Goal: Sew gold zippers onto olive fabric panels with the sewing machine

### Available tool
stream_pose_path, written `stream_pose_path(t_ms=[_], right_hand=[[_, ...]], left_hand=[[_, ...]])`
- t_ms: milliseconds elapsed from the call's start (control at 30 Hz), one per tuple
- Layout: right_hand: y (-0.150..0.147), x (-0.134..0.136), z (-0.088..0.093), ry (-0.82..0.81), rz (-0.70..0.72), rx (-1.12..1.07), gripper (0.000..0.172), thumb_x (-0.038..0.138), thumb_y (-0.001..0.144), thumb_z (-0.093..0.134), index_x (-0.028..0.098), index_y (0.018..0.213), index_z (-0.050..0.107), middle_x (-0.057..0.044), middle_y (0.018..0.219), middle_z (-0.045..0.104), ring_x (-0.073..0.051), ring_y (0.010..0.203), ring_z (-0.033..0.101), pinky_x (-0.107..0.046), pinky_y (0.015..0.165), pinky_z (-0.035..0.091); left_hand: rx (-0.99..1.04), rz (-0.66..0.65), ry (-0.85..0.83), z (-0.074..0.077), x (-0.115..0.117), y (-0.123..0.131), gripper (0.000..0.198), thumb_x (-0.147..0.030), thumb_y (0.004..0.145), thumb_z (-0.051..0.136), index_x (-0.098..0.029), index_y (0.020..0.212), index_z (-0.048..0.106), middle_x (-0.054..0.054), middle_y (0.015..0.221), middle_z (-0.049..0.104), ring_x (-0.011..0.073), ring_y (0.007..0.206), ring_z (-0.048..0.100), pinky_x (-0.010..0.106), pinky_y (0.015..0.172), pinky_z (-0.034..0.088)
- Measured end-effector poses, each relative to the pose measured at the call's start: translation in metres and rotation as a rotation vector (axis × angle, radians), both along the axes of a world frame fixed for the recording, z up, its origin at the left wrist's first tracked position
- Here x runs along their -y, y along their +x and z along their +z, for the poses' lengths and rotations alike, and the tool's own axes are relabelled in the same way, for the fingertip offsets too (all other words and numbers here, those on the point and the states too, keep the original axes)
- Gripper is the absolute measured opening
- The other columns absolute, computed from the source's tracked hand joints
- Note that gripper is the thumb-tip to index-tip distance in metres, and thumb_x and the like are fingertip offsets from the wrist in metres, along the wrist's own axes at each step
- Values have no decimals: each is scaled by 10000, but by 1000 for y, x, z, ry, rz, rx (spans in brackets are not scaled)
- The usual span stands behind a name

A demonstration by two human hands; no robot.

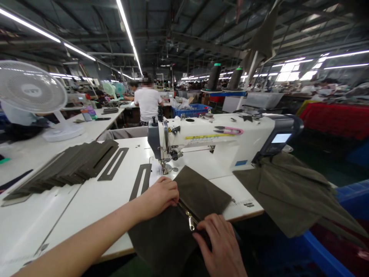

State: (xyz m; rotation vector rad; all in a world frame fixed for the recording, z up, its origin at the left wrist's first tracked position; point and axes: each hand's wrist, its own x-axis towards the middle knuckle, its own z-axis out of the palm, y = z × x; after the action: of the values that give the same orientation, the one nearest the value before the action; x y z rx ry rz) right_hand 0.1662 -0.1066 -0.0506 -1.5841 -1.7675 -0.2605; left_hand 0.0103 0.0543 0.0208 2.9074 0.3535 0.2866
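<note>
The round white plastic fan [29,87] is cut off at the left. The bare right hand [220,242] gets cut off below. Dark shadow hides the bottom of the flat dark green cloth [164,234].

Looks forward and down from head height, close above left hand [163,194] and right hand [220,240], across the bench [95,200], past the sewing machine [230,147] to far ceiling lights [137,58].

Left hand [163,194]: I have it knuckles up, fingers curled closed.
Left forearm [95,234]: bare, slanting back leftward from the left hand.
Right hand [220,243]: nearer me, right of the left hand, thumb and fingertips pinching.
</note>
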Motion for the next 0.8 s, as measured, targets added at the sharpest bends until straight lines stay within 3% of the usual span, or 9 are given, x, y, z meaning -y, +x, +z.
stream_pose_path(t_ms=[167,267,367,433,500,667,733,800], right_hand=[[16,-3,24,-59,92,-204,136,240,878,417,211,759,475,-28,768,562,-159,714,572,-263,620,475],[28,-3,31,-47,51,-276,143,280,891,402,218,798,489,5,693,586,-132,621,593,-215,553,481],[40,-7,32,-47,7,-285,172,347,876,432,221,802,522,5,689,621,-145,632,621,-218,562,500],[50,-12,41,-89,5,-271,192,387,859,458,225,825,555,-2,732,651,-158,674,638,-227,592,516],[62,-14,61,-78,27,-217,213,414,847,467,235,854,582,0,769,665,-160,684,643,-231,600,522],[72,2,129,234,-16,26,143,319,843,463,257,891,583,-33,898,633,-177,779,616,-293,712,500],[58,7,134,287,40,131,145,221,831,470,268,919,575,-34,891,627,-178,799,604,-305,733,484],[37,5,117,291,156,207,182,146,825,451,250,898,581,-31,840,635,-173,784,601,-298,720,480]], left_hand=[[40,96,-137,10,9,-9,63,-151,832,546,-180,783,521,3,806,560,153,784,525,248,729,390],[30,176,-290,10,13,-16,196,-222,746,676,-193,889,545,-31,733,560,137,689,535,217,628,407],[29,134,-373,5,17,-19,248,-238,676,740,-196,862,582,-23,773,578,138,715,554,205,621,424],[46,101,-304,6,18,-14,146,-194,695,718,-182,760,588,-6,789,586,148,746,558,216,648,431],[139,130,-167,16,17,-4,83,-147,745,654,-176,751,577,7,783,590,155,754,557,238,673,432],[640,129,303,59,13,20,121,-111,862,463,-182,840,559,43,928,615,170,872,540,304,763,408],[733,115,448,61,10,17,112,-128,870,469,-189,843,558,36,934,620,170,897,535,311,771,400],[661,115,518,46,4,5,112,-136,876,469,-187,853,566,35,918,626,170,891,539,313,769,400]])
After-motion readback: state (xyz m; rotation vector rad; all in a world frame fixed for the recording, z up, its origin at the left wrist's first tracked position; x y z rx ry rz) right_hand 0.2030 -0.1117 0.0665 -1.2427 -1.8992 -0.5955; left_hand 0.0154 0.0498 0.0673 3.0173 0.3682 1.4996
